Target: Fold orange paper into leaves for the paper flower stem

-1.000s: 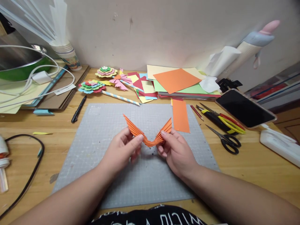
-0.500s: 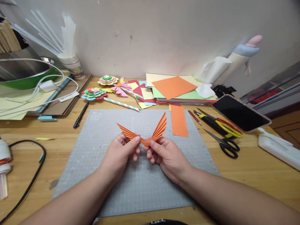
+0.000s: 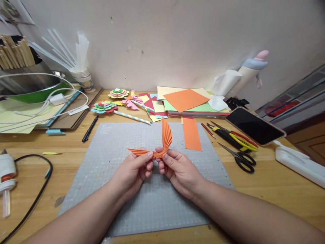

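Note:
Between my hands is a pleated orange paper (image 3: 166, 137), bent near its middle above the grey cutting mat (image 3: 122, 210). My left hand (image 3: 137, 167) pinches it left of the bend, thumb on top, and that half lies nearly level. With thumb and fingers, my right hand (image 3: 181, 167) grips it right of the bend, where the other half stands upright and fans out slightly. Part of the folded middle is hidden by my fingertips. An orange paper strip (image 3: 192, 135) lies at the mat's upper right.
Black-handled scissors (image 3: 241, 159), a utility knife (image 3: 228, 137) and a phone (image 3: 256, 125) lie on the right. Stacked coloured paper (image 3: 188, 100) and paper flowers (image 3: 104, 107) are at the back. A pen (image 3: 90, 128) and a glue gun (image 3: 7, 173) are on the left.
The pleated paper's right half has swung from slanting right to upright and opened a little. Its left half has dropped from a slant to nearly level. My camera view has shifted slightly.

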Available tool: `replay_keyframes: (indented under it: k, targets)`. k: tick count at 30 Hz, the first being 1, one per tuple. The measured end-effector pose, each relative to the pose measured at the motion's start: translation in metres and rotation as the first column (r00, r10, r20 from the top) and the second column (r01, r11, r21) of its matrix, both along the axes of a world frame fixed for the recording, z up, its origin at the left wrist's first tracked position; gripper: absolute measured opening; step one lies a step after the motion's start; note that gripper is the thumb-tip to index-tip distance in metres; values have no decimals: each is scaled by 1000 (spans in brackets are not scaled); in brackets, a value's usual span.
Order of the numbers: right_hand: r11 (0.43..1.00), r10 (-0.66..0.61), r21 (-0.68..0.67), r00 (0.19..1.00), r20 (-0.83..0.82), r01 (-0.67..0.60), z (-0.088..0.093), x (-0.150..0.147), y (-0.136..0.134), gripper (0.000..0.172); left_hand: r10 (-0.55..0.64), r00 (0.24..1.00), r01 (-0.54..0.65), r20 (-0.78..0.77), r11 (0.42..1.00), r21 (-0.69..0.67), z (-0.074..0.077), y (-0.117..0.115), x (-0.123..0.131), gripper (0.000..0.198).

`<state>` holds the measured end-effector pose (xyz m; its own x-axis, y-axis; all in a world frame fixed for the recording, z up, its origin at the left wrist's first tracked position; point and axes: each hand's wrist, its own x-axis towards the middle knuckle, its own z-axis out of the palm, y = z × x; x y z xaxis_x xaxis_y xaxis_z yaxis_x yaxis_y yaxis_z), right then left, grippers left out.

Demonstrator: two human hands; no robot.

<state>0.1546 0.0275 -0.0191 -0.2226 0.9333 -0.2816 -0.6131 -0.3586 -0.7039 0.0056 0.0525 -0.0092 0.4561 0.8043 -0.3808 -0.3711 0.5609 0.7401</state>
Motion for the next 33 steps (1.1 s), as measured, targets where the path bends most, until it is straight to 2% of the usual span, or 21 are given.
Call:
replay_keyframes:
  k: [2, 4, 5, 7, 8, 9, 10, 13, 15, 16, 23, 28, 33]
  targets:
    - [1000, -16, 0, 1000, 13, 16, -1, 1, 0, 22, 2, 1000, -2, 12, 999, -40, 0, -1, 1, 17]
    - [999, -50, -15, 999, 21, 50, -2, 2, 1, 22, 140, 990, -140, 4, 989, -49, 2, 0, 1, 16]
    - [998, -64, -23, 998, 20, 64, -2, 2, 1, 22, 262, 965, -262, -2, 964, -31, 4, 2, 0, 14]
    - [997, -68, -39, 998, 9, 68, -1, 3, 2, 23, 509, 861, -508, 13, 859, 58, 8, 7, -4, 11]
    - [997, -57, -45, 998, 1, 57, 0, 3, 2, 23, 578, 815, -578, 32, 808, 117, 11, 10, -6, 11]
    - [998, -37, -48, 999, -9, 36, 0, 3, 1, 23, 599, 799, -598, 48, 784, 169, 13, 13, -9, 12]
    - [999, -11, -47, 1000, -17, 10, 1, 2, 0, 24, 566, 823, -562, 46, 802, 203, 15, 15, -12, 14]
    - [995, 90, -38, 996, -9, -90, 0, 1, -3, 25, 296, 952, -278, -81, 944, 181, 17, 18, -17, 22]
    - [987, 156, -40, 987, 23, -155, -1, 1, -4, 26, 167, 972, -139, -167, 976, 168, 14, 18, -17, 25]
    - [983, 180, -43, 983, 42, -178, -1, 1, -5, 26, 155, 969, -119, -192, 976, 184, 12, 17, -16, 25]
    - [967, 255, -57, 962, 100, -250, 3, 1, -6, 28, 159, 960, -107, -231, 969, 224, 4, 18, -16, 22]
    - [963, 269, -50, 959, 86, -265, 2, 2, -5, 30, 237, 957, -196, -167, 953, 229, 5, 19, -16, 23]
    - [983, 182, 21, 978, 104, -185, -3, 5, -2, 22, 149, 988, -141, -46, 980, 142, 3, 22, -16, 21]
